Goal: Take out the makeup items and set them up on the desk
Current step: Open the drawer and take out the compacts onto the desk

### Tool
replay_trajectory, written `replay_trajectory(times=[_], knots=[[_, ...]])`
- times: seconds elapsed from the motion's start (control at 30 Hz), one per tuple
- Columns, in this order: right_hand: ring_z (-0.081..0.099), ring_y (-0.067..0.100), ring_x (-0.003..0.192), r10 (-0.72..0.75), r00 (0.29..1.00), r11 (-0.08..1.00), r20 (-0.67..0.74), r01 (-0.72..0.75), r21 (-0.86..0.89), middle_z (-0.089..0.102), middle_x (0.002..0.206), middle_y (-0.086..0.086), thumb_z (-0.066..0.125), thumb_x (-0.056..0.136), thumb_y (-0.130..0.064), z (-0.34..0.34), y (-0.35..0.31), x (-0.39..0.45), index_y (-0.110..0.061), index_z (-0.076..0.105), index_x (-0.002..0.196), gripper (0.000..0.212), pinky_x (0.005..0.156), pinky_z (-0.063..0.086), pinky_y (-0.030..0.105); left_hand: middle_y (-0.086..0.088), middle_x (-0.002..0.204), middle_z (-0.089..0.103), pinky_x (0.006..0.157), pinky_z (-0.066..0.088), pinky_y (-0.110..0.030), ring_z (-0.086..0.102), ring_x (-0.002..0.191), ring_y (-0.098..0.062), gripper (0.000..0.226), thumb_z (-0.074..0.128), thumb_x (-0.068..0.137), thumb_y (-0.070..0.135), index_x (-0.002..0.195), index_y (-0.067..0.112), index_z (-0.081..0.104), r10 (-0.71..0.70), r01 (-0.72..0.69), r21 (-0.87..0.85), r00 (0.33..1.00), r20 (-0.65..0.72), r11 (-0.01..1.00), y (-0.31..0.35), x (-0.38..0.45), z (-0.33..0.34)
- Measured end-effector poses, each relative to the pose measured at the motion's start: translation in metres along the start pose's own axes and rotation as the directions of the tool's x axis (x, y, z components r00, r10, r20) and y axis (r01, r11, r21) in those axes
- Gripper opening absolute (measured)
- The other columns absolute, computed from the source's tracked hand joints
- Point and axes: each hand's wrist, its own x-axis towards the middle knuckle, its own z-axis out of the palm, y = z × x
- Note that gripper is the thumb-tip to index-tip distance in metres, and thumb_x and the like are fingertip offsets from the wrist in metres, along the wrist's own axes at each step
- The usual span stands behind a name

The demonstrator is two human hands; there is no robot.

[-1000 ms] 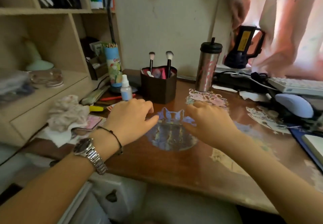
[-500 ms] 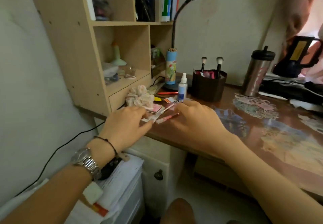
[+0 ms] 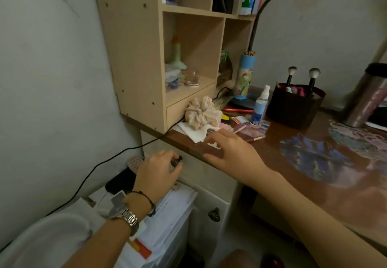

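**A:** Where are the hands?

**B:** The left hand (image 3: 158, 170) is below the desk's (image 3: 272, 159) front edge, fingers curled round the small dark knob (image 3: 176, 160) of the top drawer (image 3: 201, 170) just under the desktop. The right hand (image 3: 232, 152) lies on the desk edge above that drawer, fingers straight and spread, holding nothing.

**A:** And the makeup items?

**B:** Taking the dark brush holder (image 3: 294, 109) as the mark: two makeup brushes (image 3: 312, 81) stand upright in it, long axes vertical, bristles up. Just to its left a small spray bottle (image 3: 259, 106) stands upright, nozzle on top. In front of the holder, toward the person, a slim pink pencil (image 3: 254, 139) lies flat on the desk, long axis running left to right with a slight tilt; which end is the tip I cannot tell. It is just beyond the right fingertips, not touching them.

**A:** Anything else nearby?

**B:** A crumpled floral scrunchie (image 3: 202, 113) sits on white paper well left of the holder, against the wooden shelf unit (image 3: 138, 58). A second drawer knob (image 3: 214, 214) shows lower down.
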Motion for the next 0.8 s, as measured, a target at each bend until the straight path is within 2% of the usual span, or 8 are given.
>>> replay_trajectory(times=[0.1, 0.23, 0.37, 0.47, 0.53, 0.6, 0.8], knots=[[0.052, 0.015, 0.101, 0.012, 0.999, 0.999, 0.044, -0.014, 0.044, 0.054, 0.111, -0.003, 0.063, 0.084, -0.035, 0.019, 0.009, 0.012, -0.024, 0.055, 0.113, 0.032, 0.074, 0.05, 0.033, -0.001, 0.106, 0.063, 0.078, 0.051, -0.032, 0.057, 0.096, -0.016, 0.024, 0.057, 0.089, 0.032, 0.106, 0.016, 0.061, -0.058, 0.059, -0.053, 0.998, 0.017, 0.997, -0.018, 0.006, 0.025], [0.051, 0.014, 0.099, 0.003, 0.997, 0.998, 0.076, -0.007, 0.06, 0.055, 0.107, -0.003, 0.063, 0.083, -0.038, 0.037, 0.019, 0.027, -0.026, 0.055, 0.112, 0.032, 0.077, 0.05, 0.037, -0.002, 0.112, 0.06, 0.08, 0.051, -0.032, 0.056, 0.099, -0.016, 0.029, 0.059, 0.087, 0.031, 0.112, 0.016, 0.059, -0.11, 0.111, -0.116, 0.994, 0.017, 0.987, -0.036, 0.018, 0.051], [0.05, 0.014, 0.095, -0.01, 0.998, 0.997, 0.054, 0.006, 0.081, 0.055, 0.102, -0.004, 0.064, 0.083, -0.035, 0.049, 0.026, 0.035, -0.027, 0.061, 0.11, 0.028, 0.077, 0.047, 0.033, -0.002, 0.114, 0.059, 0.08, 0.046, -0.022, 0.057, 0.1, -0.015, 0.029, 0.064, 0.086, 0.025, 0.113, 0.016, 0.059, -0.143, 0.14, -0.207, 0.99, 0.002, 0.968, -0.046, 0.026, 0.071], [0.047, 0.012, 0.095, 0.007, 0.999, 0.989, 0.044, -0.014, 0.149, 0.052, 0.102, -0.006, 0.065, 0.082, -0.034, 0.055, 0.03, 0.035, -0.029, 0.063, 0.109, 0.027, 0.079, 0.044, 0.031, -0.003, 0.112, 0.058, 0.077, 0.047, -0.02, 0.061, 0.09, -0.015, 0.027, 0.064, 0.085, 0.022, 0.111, 0.015, 0.059, -0.148, 0.148, -0.255, 0.989, 0.017, 0.956, -0.049, 0.03, 0.082], [0.046, 0.011, 0.097, 0.007, 0.999, 0.981, 0.049, -0.016, 0.192, 0.051, 0.102, -0.008, 0.067, 0.082, -0.033, 0.056, 0.034, 0.036, -0.03, 0.064, 0.108, 0.027, 0.082, 0.044, 0.032, -0.004, 0.114, 0.056, 0.075, 0.04, -0.012, 0.058, 0.093, -0.013, 0.029, 0.065, 0.085, 0.021, 0.112, 0.013, 0.059, -0.146, 0.141, -0.265, 0.989, 0.0, 0.954, -0.052, 0.034, 0.088], [0.046, 0.011, 0.097, -0.003, 0.999, 0.979, 0.043, -0.005, 0.204, 0.05, 0.102, -0.008, 0.068, 0.081, -0.032, 0.057, 0.036, 0.036, -0.03, 0.064, 0.108, 0.027, 0.083, 0.044, 0.033, -0.004, 0.117, 0.054, 0.078, 0.036, -0.011, 0.052, 0.099, -0.009, 0.031, 0.064, 0.086, 0.022, 0.115, 0.012, 0.057, -0.163, 0.153, -0.273, 0.987, -0.014, 0.95, -0.054, 0.037, 0.094], [0.045, 0.013, 0.096, -0.007, 0.999, 0.983, 0.039, 0.0, 0.182, 0.05, 0.102, -0.005, 0.066, 0.08, -0.03, 0.059, 0.036, 0.037, -0.029, 0.063, 0.109, 0.03, 0.082, 0.044, 0.034, -0.008, 0.108, 0.056, 0.073, 0.033, -0.003, 0.05, 0.093, -0.009, 0.028, 0.065, 0.086, 0.018, 0.109, 0.006, 0.058, -0.235, 0.219, -0.38, 0.972, 0.002, 0.899, -0.061, 0.042, 0.107]])
